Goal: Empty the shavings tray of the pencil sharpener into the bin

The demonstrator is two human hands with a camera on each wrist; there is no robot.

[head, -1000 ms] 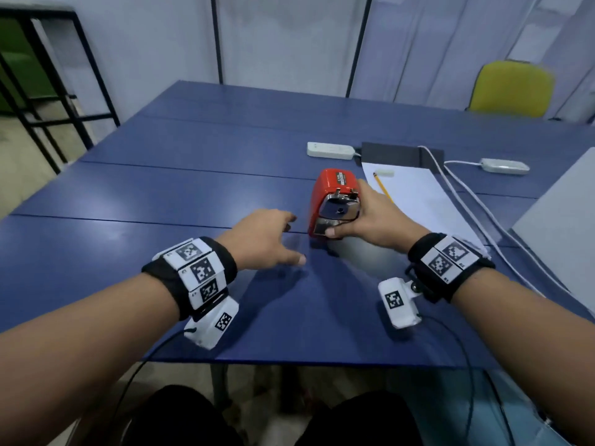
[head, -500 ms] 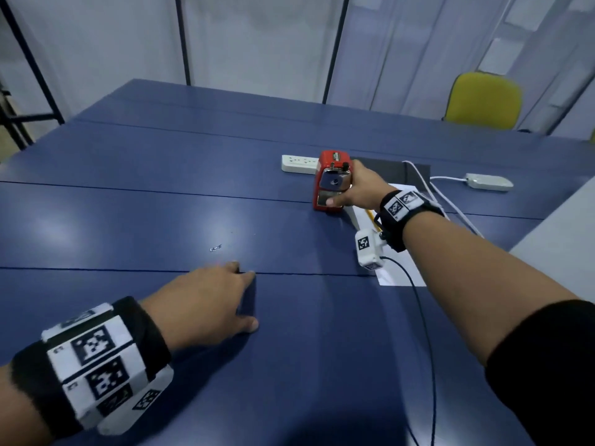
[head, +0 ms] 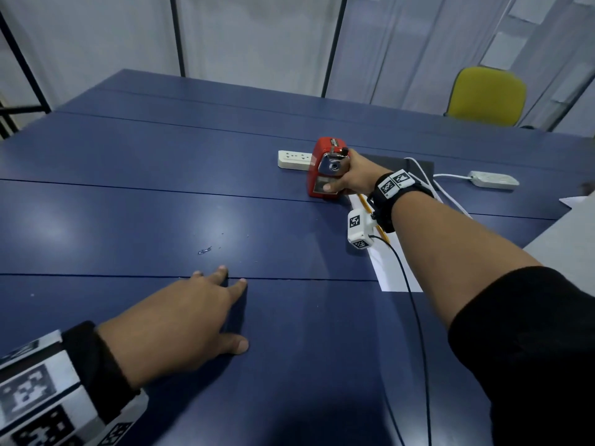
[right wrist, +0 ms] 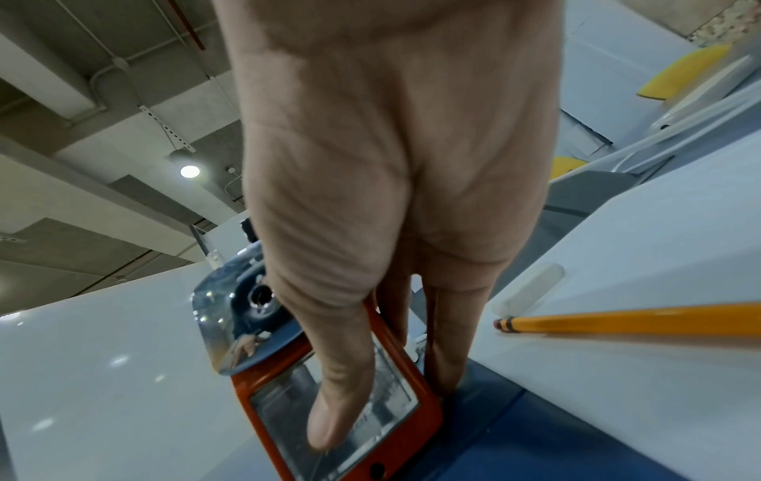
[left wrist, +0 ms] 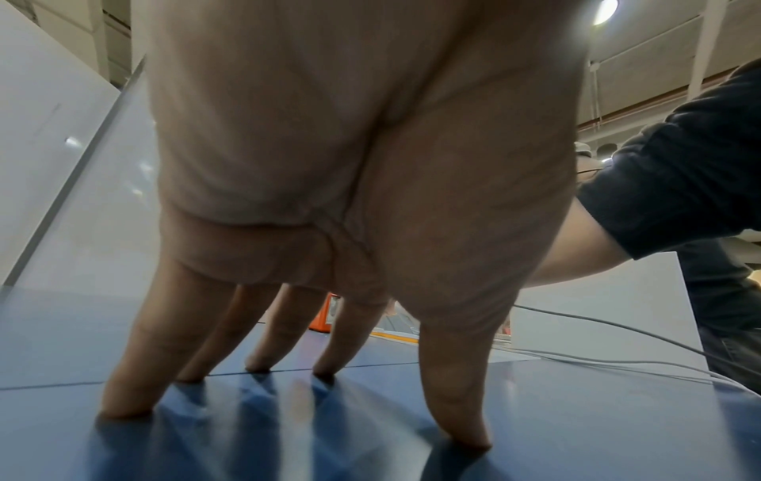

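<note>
The left hand lies spread near the bench's front edge, straight fingertips planted on the smooth, glossy blue top, holding nothing. Farther toward the right side, the right hand wraps the boxy red pencil sharpener, its grip clamped on it, thumb across the clear shavings tray window in the lower front, below a chrome faceplate. The tray's contents are hard to make out. A yellow pencil lies alongside, mostly hidden by the wrist

Red pencil sharpener upright on blue table, clear shavings tray still inserted
</note>
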